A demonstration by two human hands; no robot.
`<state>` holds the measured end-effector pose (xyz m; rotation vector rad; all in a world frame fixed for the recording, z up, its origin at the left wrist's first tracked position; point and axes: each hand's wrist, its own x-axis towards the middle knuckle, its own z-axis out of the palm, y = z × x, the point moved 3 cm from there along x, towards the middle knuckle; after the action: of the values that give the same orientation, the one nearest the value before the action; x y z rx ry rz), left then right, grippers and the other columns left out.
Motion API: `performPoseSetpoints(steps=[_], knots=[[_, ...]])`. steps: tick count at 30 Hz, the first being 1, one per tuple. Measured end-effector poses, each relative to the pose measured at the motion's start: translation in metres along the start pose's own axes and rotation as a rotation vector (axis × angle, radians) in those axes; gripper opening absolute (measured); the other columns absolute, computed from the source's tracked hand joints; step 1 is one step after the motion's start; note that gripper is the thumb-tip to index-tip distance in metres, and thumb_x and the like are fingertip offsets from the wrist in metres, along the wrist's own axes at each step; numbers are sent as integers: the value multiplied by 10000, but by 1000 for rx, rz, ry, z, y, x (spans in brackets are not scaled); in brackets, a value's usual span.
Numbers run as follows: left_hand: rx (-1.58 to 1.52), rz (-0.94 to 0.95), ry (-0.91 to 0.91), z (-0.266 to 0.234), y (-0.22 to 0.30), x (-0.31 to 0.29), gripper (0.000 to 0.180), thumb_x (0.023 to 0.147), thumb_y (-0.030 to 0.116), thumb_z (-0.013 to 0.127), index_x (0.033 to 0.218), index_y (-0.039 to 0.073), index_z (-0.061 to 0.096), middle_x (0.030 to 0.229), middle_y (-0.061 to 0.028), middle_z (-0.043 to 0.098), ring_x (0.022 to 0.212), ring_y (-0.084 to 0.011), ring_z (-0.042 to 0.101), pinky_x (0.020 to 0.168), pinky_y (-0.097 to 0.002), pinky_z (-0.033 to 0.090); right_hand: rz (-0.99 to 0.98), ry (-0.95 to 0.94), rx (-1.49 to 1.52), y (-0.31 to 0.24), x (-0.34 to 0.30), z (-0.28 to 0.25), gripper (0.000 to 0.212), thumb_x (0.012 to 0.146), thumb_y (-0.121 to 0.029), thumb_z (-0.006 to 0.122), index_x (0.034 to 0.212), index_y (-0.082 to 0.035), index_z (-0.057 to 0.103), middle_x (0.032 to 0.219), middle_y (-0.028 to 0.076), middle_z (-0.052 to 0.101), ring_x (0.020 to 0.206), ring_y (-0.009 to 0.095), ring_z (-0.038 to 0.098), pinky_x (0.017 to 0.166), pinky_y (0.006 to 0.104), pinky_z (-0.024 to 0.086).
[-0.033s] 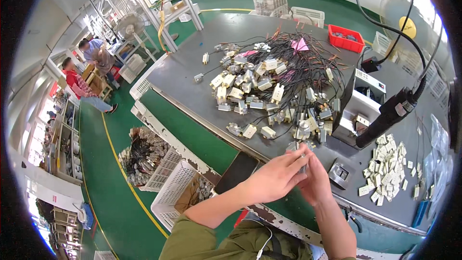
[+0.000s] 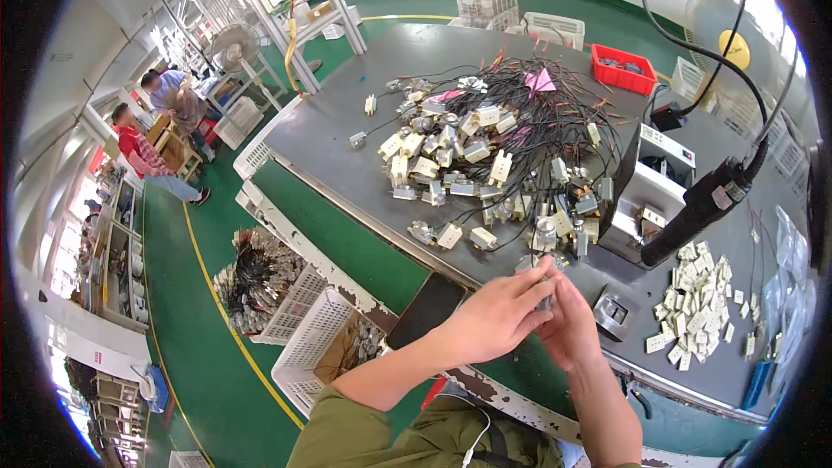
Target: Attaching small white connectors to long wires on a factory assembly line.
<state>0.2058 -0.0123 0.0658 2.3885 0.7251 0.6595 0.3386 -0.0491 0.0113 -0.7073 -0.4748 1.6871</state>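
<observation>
Close together at the table's front edge, my left hand [image 2: 498, 316] and my right hand [image 2: 568, 321] are closed around a small grey metal part [image 2: 544, 302]. My fingers cover most of it, so its exact kind is hidden. Just beyond my fingertips lies a large heap of wired metal-and-cream connector parts [image 2: 468, 147], their black leads trailing to the far side. To the right of my right hand sits a small metal fixture [image 2: 614, 312] with a recess in its top.
A black power screwdriver [image 2: 700, 212] hangs beside a metal screw feeder [image 2: 646, 182]. Cream plastic pieces [image 2: 698, 303] are piled at the right. A red bin [image 2: 622, 69] stands at the far edge. White crates [image 2: 303, 355] holding wired parts stand lower left; two people are farther off.
</observation>
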Motion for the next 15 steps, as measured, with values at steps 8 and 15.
performPoseSetpoints(steps=[8, 15], knots=[[40, -25, 196, 3, -54, 18, 449, 925, 251, 581, 1325, 79, 470, 1378, -176, 493, 1235, -342, 506, 1022, -467, 387, 4, 170, 36, -17, -15, -10, 176, 969, -188, 533, 1126, -109, 510, 1080, 133, 631, 779, 191, 633, 610, 299, 513], [694, -47, 101, 33, -107, 62, 419, 960, 302, 486, 1282, 42, 548, 1388, -160, 503, 1355, -311, 403, 1109, -462, 302, 29, -75, 101, 3, -107, 21, 208, 948, -107, 569, 1086, -87, 415, 1031, 214, 594, 823, 256, 637, 676, 361, 534]])
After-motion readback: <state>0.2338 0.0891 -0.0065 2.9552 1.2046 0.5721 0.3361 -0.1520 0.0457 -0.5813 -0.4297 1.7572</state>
